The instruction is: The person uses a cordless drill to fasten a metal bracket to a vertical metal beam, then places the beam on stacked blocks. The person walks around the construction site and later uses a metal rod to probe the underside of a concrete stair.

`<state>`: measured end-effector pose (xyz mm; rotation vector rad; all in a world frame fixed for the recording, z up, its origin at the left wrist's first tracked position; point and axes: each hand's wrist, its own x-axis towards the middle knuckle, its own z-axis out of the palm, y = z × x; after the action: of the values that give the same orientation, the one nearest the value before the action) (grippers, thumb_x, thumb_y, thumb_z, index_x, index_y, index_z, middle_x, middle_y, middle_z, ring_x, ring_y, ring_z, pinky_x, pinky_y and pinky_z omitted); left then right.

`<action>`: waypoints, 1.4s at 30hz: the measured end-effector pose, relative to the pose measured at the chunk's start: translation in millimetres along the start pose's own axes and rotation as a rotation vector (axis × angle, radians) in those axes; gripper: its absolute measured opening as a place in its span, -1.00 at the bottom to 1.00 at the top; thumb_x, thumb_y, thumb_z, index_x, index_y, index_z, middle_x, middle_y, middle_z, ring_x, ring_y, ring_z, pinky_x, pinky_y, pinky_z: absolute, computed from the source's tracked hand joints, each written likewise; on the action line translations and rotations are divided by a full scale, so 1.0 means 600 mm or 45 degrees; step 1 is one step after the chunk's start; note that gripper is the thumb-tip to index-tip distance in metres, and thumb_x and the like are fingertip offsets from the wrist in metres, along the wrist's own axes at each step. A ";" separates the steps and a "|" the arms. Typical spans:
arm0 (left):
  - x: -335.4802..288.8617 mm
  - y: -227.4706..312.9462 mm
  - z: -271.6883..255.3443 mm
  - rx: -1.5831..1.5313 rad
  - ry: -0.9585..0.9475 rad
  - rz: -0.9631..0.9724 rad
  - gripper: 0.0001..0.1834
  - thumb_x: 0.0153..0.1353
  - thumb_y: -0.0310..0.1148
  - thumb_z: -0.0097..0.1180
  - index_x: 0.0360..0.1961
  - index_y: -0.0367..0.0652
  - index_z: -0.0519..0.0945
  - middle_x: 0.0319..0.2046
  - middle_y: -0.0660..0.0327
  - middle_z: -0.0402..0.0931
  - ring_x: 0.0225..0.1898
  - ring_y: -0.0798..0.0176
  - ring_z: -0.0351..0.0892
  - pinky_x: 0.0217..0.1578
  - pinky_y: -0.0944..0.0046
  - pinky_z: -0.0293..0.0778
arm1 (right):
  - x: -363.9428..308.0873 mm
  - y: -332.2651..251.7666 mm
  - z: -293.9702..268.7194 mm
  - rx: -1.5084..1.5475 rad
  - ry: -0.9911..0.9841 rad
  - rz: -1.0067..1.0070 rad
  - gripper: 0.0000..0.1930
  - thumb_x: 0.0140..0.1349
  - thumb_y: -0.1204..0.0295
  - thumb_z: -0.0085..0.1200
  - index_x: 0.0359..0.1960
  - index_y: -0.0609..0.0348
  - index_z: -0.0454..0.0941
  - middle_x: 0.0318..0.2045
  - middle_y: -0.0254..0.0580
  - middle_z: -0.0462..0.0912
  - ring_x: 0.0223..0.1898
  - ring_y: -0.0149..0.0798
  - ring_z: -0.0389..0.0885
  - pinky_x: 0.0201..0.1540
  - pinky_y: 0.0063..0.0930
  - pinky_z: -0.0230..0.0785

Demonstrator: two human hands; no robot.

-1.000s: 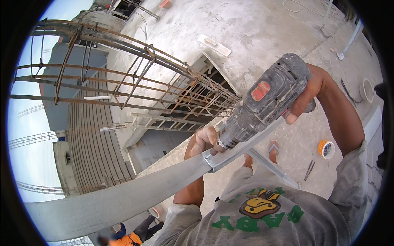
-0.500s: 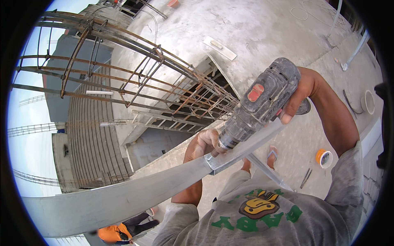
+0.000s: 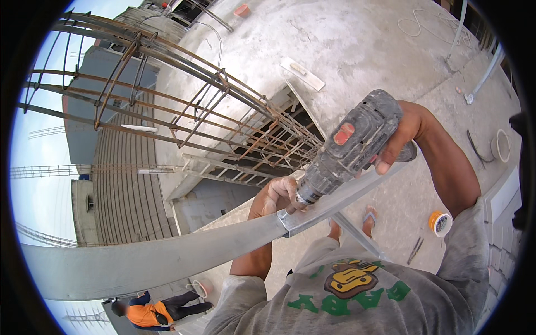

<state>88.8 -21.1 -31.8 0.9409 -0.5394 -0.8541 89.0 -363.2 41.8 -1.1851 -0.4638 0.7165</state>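
My right hand grips the handle of a dusty black cordless drill with a red patch on its body. Its nose points down and left, at the joint where a long grey metal beam meets a shiny metal channel. From beneath the beam my left hand reaches up past its far edge. The left fingers are bent closed beside the drill's chuck; whatever they pinch there is hidden. A short bit or socket touches or nearly touches the metal at the joint.
A rusty rebar cage runs across the left, past a floor opening. A trowel-like float lies beyond it. On the right are an orange-and-white bucket and a pale bucket. A co-worker in orange is at lower left.
The view has shifted slightly, and more of the co-worker shows at lower left. The drill sits a little lower and further left in view; both hands keep their hold.
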 end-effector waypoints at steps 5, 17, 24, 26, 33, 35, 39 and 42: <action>0.006 0.024 0.012 -0.068 0.093 -0.017 -0.24 0.07 0.30 0.07 -0.07 -0.27 0.48 -0.29 0.05 0.54 -0.13 0.07 0.56 -0.04 0.10 0.43 | 0.007 -0.014 -0.006 -0.161 -0.060 0.031 -0.22 -0.44 0.60 0.41 0.04 0.24 0.49 -0.27 -0.02 0.68 -0.25 -0.19 0.66 -0.14 -0.38 0.43; -0.161 0.074 0.082 0.195 0.729 0.872 -0.09 0.00 0.28 0.13 0.25 -0.09 0.22 0.03 0.04 0.43 0.07 -0.03 0.40 0.16 -0.13 0.24 | 0.002 -0.041 0.014 -0.167 -0.006 0.036 -0.25 -0.47 0.61 0.44 -0.01 0.24 0.54 -0.21 0.01 0.67 -0.20 -0.18 0.64 -0.10 -0.36 0.43; -0.138 0.035 0.134 0.674 0.998 0.626 -0.09 -0.29 -0.37 0.56 0.13 -0.22 0.30 -0.03 0.00 0.47 -0.01 0.05 0.49 -0.01 0.02 0.44 | -0.007 -0.036 0.008 -0.297 0.018 0.018 -0.36 -0.40 0.60 0.44 -0.09 0.27 0.58 -0.21 0.02 0.67 -0.16 -0.14 0.64 -0.05 -0.35 0.44; -0.126 0.031 0.143 0.709 1.087 0.611 -0.08 -0.28 -0.29 0.55 0.11 -0.27 0.28 -0.10 -0.09 0.49 -0.07 -0.06 0.53 -0.02 -0.04 0.46 | -0.007 -0.031 0.006 -0.287 -0.037 0.013 -0.37 -0.41 0.59 0.45 -0.10 0.27 0.58 -0.22 0.00 0.67 -0.16 -0.15 0.64 -0.05 -0.36 0.44; -0.113 0.034 0.147 0.749 1.048 0.661 -0.17 -0.25 -0.26 0.53 0.03 -0.30 0.33 -0.14 -0.17 0.51 -0.13 -0.15 0.56 -0.02 -0.13 0.46 | 0.001 -0.034 -0.003 -0.355 -0.105 -0.007 -0.43 -0.39 0.58 0.46 -0.17 0.26 0.61 -0.30 -0.07 0.69 -0.26 -0.22 0.64 -0.14 -0.39 0.45; -0.114 0.035 0.147 0.756 1.085 0.630 -0.17 -0.27 -0.24 0.53 0.02 -0.31 0.34 -0.15 -0.18 0.52 -0.13 -0.16 0.56 -0.02 -0.15 0.46 | 0.000 -0.031 -0.005 -0.390 -0.096 -0.009 -0.46 -0.38 0.57 0.46 -0.19 0.25 0.62 -0.32 -0.09 0.69 -0.27 -0.23 0.64 -0.16 -0.40 0.45; -0.113 0.034 0.150 0.808 1.133 0.576 -0.16 -0.27 -0.07 0.52 -0.06 -0.40 0.41 -0.22 -0.09 0.59 -0.21 0.05 0.61 -0.17 0.12 0.54 | 0.002 -0.018 -0.014 -0.470 -0.079 -0.072 -0.50 -0.37 0.55 0.47 -0.23 0.24 0.63 -0.36 -0.12 0.69 -0.30 -0.25 0.64 -0.19 -0.41 0.46; -0.110 0.035 0.150 0.878 1.086 0.637 -0.25 -0.25 -0.09 0.52 -0.13 -0.32 0.41 -0.22 -0.08 0.59 -0.23 0.08 0.62 -0.20 0.13 0.54 | 0.005 -0.010 -0.024 -0.545 -0.098 -0.103 -0.45 -0.39 0.49 0.51 -0.21 0.24 0.64 -0.30 -0.05 0.69 -0.28 -0.19 0.68 -0.16 -0.35 0.50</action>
<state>-5.4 -2.9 28.3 1.5829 -0.2809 0.2504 102.2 -371.5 42.4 -1.5318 -0.7515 0.6106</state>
